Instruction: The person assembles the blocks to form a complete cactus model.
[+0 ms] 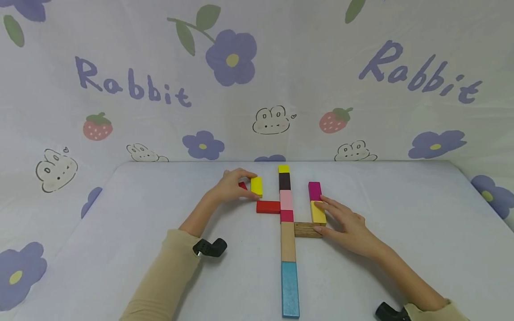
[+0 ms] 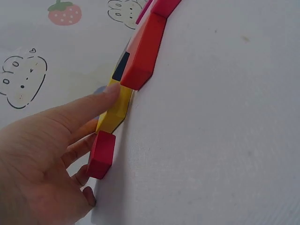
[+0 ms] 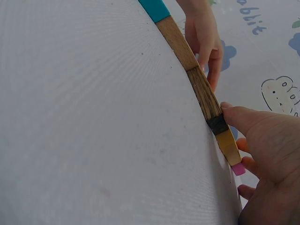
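My left hand (image 1: 232, 186) pinches a yellow block (image 1: 257, 187) between thumb and fingers, just above the left end of a red block (image 1: 268, 207). A smaller red block (image 2: 102, 154) lies at the yellow block's outer side, beside the curled fingers in the left wrist view. On the other side, my right hand (image 1: 350, 226) grips another yellow block (image 1: 319, 215), its forefinger at the far end. That hand's thumb rests on the grained wooden block (image 1: 304, 229) below. A magenta block (image 1: 315, 191) adjoins the yellow one's far end.
Between the hands runs a straight column of blocks: yellow (image 1: 283, 169), dark brown (image 1: 284, 181), pink (image 1: 286, 200), crimson (image 1: 287, 216), tan (image 1: 288, 241) and blue (image 1: 290, 290). The red and grained blocks branch off it. Behind the white table (image 1: 120, 249) hangs a rabbit-patterned cloth (image 1: 301, 80).
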A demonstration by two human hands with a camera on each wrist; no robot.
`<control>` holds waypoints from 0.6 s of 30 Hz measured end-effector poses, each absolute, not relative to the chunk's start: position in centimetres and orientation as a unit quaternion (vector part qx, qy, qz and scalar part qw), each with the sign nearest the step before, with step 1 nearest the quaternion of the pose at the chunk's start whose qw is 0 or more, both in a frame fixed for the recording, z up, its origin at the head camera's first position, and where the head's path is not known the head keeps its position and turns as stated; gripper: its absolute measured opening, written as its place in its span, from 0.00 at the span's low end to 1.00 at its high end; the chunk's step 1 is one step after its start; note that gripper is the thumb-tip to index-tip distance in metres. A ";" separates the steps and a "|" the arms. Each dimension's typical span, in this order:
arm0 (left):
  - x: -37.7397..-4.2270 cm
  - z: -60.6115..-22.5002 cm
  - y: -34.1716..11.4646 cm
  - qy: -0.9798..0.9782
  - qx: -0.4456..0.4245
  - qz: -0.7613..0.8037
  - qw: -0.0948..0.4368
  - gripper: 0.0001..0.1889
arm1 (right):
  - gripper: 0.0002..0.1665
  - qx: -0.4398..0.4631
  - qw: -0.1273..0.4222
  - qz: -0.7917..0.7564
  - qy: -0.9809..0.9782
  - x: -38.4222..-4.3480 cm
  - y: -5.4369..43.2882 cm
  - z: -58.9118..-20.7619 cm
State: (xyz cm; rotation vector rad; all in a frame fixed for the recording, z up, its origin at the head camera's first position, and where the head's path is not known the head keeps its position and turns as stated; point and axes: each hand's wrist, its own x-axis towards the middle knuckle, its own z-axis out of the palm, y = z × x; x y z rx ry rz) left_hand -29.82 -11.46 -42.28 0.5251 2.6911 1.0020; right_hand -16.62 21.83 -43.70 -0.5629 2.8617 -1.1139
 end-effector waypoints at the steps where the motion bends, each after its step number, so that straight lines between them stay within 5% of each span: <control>1: -29.9 -42.3 -11.6 0.913 0.178 0.349 0.114 0.34 | 0.39 -0.180 0.009 -0.355 0.917 -16.6 21.8 -43.7; 18: -29.8 -43.3 -12.2 0.887 0.158 0.416 0.122 0.25 | 0.39 -0.183 0.006 -0.352 0.918 -16.7 21.8 -43.9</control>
